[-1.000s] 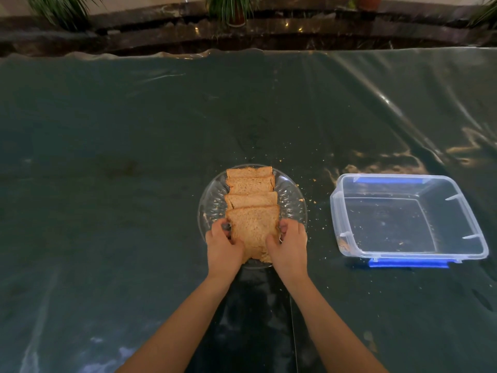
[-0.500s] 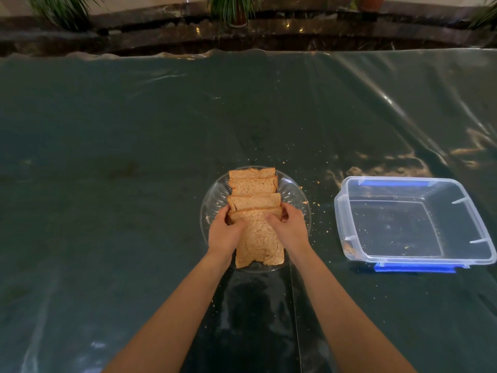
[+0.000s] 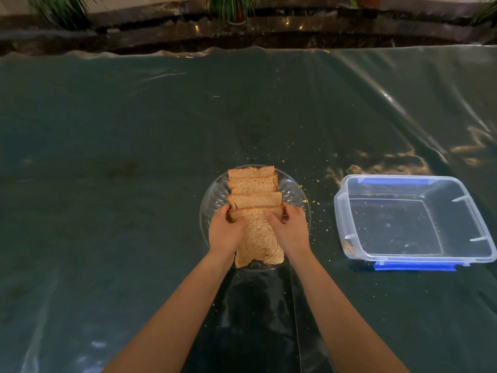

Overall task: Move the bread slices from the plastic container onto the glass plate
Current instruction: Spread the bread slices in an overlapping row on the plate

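Observation:
Several brown bread slices (image 3: 252,184) lie overlapped in a row on the round glass plate (image 3: 295,192) at the middle of the table. The nearest bread slice (image 3: 256,238) overhangs the plate's front edge. My left hand (image 3: 224,231) grips its left side and my right hand (image 3: 289,230) grips its right side, thumbs on top. The clear plastic container (image 3: 349,211) with blue clips stands to the right of the plate, holding only crumbs and a small scrap in its near left corner.
The table is covered by a dark sheet under shiny clear plastic (image 3: 134,130). Crumbs (image 3: 317,205) are scattered between plate and container. A stone ledge with potted plants (image 3: 231,9) runs along the far edge.
Both hands slid forward from the near slice's lower edge up to its far corners. The near slice shifted slightly toward me and shows more of its surface.

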Motion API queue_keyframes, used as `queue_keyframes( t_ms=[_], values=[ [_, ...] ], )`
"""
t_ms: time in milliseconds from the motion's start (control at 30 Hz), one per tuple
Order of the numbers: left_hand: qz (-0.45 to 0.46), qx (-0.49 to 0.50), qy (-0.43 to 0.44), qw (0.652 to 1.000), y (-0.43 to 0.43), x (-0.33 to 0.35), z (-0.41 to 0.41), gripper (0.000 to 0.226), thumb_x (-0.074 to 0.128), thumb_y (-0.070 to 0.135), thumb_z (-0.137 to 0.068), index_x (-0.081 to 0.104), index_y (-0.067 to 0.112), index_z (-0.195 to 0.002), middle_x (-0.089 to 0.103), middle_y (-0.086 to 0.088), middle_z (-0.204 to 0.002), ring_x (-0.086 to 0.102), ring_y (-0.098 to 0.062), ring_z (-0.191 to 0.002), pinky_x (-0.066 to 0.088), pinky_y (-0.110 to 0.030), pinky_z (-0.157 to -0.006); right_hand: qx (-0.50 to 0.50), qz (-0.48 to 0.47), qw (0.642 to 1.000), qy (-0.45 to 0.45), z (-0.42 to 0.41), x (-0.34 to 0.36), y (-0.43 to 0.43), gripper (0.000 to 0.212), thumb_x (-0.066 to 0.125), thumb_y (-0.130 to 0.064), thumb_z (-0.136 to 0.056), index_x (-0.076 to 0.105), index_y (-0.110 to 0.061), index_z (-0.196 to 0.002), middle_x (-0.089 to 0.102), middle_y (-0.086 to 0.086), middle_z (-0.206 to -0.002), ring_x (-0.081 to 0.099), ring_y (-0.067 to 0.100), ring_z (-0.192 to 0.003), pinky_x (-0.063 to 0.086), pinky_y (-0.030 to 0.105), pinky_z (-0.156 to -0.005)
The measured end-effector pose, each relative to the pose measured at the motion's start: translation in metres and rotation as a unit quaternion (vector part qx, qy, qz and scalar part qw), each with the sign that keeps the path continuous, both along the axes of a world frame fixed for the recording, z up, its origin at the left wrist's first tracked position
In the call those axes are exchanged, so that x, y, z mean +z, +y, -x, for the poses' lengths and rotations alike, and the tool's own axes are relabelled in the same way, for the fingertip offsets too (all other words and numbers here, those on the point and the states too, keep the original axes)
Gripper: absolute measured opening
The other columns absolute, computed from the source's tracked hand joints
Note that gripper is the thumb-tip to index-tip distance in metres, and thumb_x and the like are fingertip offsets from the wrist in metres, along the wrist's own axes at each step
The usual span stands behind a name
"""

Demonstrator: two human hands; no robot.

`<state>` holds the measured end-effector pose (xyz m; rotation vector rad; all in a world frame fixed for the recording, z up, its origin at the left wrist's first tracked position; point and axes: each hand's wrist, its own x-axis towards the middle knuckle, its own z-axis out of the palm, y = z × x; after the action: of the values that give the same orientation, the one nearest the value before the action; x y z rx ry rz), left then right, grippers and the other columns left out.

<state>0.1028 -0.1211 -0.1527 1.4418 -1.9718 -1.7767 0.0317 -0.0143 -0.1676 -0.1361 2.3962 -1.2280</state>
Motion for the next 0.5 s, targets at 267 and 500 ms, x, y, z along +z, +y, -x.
queue_keyframes(
  t_ms=[267,500],
  values=[
    [-0.029,0.007,-0.017,0.999,0.003,-0.002,-0.002,0.054,0.059,0.011,-0.083,0.046,0.016,-0.136,0.061,0.006,-0.105,0.054,-0.011,-0.095,0.049,-0.034,-0.091,-0.004,-0.020,1.000,-0.020,-0.001,-0.008,0.003,0.036,0.063,-0.033,-0.083,0.061,-0.002,-0.101,0.056,0.016,-0.109,0.048,0.019,-0.088,0.046,0.036,-0.082],
    [-0.013,0.005,-0.013,1.000,0.000,-0.011,0.001,0.049,0.056,0.010,-0.086,0.049,0.016,-0.134,0.051,0.019,-0.087,0.054,-0.011,-0.093,0.048,-0.032,-0.087,-0.007,-0.022,1.000,-0.005,-0.001,-0.006,-0.001,0.042,0.061,-0.033,-0.085,0.058,-0.005,-0.116,0.053,0.011,-0.119,0.053,0.026,-0.108,0.045,0.036,-0.092]
  ],
)
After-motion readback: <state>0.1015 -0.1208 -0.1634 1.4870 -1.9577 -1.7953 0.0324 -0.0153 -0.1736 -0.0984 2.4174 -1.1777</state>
